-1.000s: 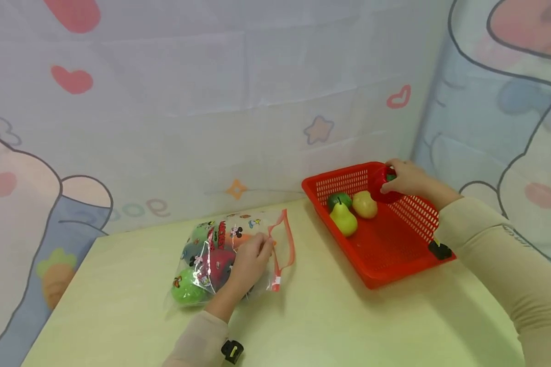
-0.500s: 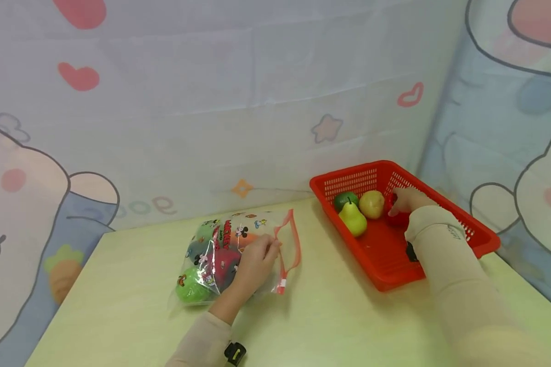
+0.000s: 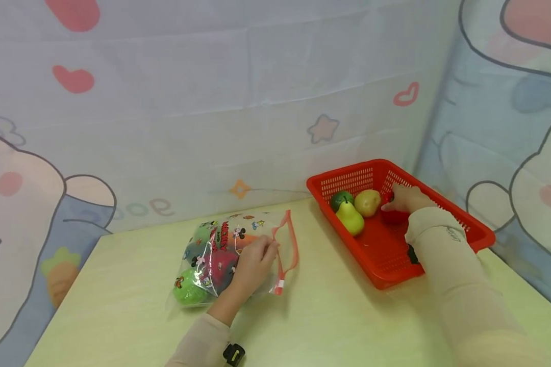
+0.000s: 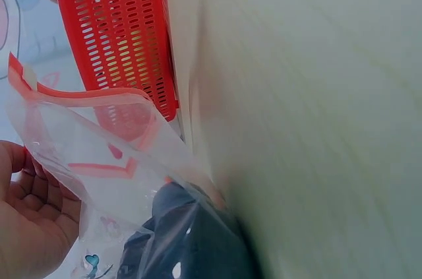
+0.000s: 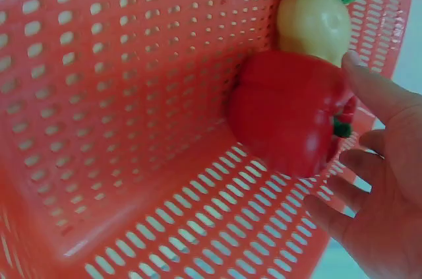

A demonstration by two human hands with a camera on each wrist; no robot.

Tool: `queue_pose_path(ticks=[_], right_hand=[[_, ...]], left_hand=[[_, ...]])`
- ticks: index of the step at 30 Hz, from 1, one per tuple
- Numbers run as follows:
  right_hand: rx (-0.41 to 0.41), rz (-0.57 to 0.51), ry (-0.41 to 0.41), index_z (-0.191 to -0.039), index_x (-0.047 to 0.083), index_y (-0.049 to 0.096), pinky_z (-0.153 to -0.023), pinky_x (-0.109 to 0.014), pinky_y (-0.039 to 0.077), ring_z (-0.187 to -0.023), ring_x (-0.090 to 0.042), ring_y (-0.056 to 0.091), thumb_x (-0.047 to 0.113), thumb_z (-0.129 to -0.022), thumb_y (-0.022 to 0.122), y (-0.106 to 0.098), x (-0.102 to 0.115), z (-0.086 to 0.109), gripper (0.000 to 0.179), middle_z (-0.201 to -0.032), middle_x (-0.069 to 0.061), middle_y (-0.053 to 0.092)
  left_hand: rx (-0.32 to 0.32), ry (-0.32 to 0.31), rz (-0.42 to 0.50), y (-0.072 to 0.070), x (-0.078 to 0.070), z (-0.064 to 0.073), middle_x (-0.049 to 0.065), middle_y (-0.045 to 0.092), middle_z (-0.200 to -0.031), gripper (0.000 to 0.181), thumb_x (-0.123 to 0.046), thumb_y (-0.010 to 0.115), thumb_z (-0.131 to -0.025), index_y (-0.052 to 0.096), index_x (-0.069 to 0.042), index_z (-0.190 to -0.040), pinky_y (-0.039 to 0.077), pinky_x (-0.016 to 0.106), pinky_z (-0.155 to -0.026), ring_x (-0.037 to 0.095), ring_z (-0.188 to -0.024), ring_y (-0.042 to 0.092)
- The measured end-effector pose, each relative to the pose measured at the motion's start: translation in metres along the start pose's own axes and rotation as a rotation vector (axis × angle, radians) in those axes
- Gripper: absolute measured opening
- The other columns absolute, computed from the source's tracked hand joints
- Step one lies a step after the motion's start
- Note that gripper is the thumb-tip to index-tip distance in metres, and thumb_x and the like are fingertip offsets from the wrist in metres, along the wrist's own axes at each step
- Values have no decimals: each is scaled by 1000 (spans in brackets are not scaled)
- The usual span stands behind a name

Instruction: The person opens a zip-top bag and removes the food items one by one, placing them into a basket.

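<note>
My left hand (image 3: 252, 262) pinches the upper side of a clear zip bag (image 3: 257, 218) by its orange-edged mouth. The mouth gapes in the left wrist view, with a dark rounded thing (image 4: 188, 233) inside. Through the printed plastic show a green round piece (image 3: 190, 288) and a dark red one. In the red basket (image 3: 344, 248) lies a red bell pepper (image 5: 287, 114), its green stem facing my right hand (image 5: 389, 173). The fingers of that hand are spread loosely beside the pepper, thumb tip near its top.
A green pear (image 3: 350, 219), a yellowish potato-like piece (image 3: 367, 203) and a round dark green piece (image 3: 341, 197) sit at the basket's left end. A printed cloth (image 3: 188, 127) hangs behind the pale yellow table (image 3: 321, 326).
The right hand has lowered the bell pepper into the basket beside the potato-like piece, and its fingers have loosened around it. The left hand keeps its pinch on the bag.
</note>
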State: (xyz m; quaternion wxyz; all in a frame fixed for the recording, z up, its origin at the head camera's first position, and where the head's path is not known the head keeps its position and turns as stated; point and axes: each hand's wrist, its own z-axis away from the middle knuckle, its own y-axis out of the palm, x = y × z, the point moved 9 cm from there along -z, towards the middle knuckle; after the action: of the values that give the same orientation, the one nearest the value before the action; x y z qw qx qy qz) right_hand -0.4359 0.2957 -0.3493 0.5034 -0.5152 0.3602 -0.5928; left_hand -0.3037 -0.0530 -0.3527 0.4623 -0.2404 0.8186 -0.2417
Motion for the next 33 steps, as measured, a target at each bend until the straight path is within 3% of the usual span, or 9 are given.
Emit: queue_pose_path(ticks=[5,9,13,17,20,24,29,33], right_hand=[[-269,-29,-112,-138,-12,21,-105,-60,22,-127,-52,23,29,-91,52,-38,27,5,70,-141,-36,20],[-501,-166,-228,-137,-3,30,-105,-55,27,-127,-43,30,23,-91,50,-77,79,27,56,-141,-27,27],[-614,-256,-346,-128,1,43,-94,-48,40,-111,-33,45,22,-92,47,-98,139,56,42,-127,-19,43],[-640,-321,-455,-114,0,49,-77,-38,44,-89,-27,48,17,-91,46,-103,189,85,28,-101,-15,49],[-537,-264,-516,-106,0,52,-76,-36,44,-87,-25,47,13,-91,46,-88,221,99,21,-97,-13,52],[-360,-68,-548,-104,3,56,-78,-34,49,-90,-23,54,10,-90,47,-40,253,103,18,-102,-10,59],[-198,98,-556,-109,6,58,-75,-29,51,-88,-20,59,9,-89,52,36,272,90,21,-109,-7,62],[-156,166,-613,-115,4,56,-83,-33,51,-95,-24,60,16,-89,58,86,283,71,29,-113,-11,61]], left_hand=[[13,-23,7,-1,3,1,-4,49,-67,16,-18,49,-93,56,-12,-81,38,21,-59,9,-60,42],[21,-38,-4,-4,7,4,-3,51,-68,15,-18,49,-93,58,-11,-83,38,22,-60,9,-61,43],[9,-39,-19,-8,8,5,-3,52,-68,15,-18,49,-93,59,-11,-84,39,22,-60,9,-61,44],[3,-26,-3,-10,7,5,-3,49,-65,16,-16,48,-93,57,-11,-81,36,20,-55,7,-57,40],[-5,4,12,-12,2,3,-3,46,-63,17,-14,48,-93,55,-10,-79,34,20,-53,7,-55,38],[-25,35,14,-14,-4,1,-2,48,-63,18,-14,47,-94,55,-10,-79,35,20,-53,7,-56,39],[-27,-3,16,-15,-1,1,-1,50,-65,18,-16,47,-94,56,-11,-79,37,20,-55,8,-58,42],[-30,-28,32,-16,2,2,0,52,-67,18,-17,47,-94,56,-9,-81,37,21,-55,8,-59,42]])
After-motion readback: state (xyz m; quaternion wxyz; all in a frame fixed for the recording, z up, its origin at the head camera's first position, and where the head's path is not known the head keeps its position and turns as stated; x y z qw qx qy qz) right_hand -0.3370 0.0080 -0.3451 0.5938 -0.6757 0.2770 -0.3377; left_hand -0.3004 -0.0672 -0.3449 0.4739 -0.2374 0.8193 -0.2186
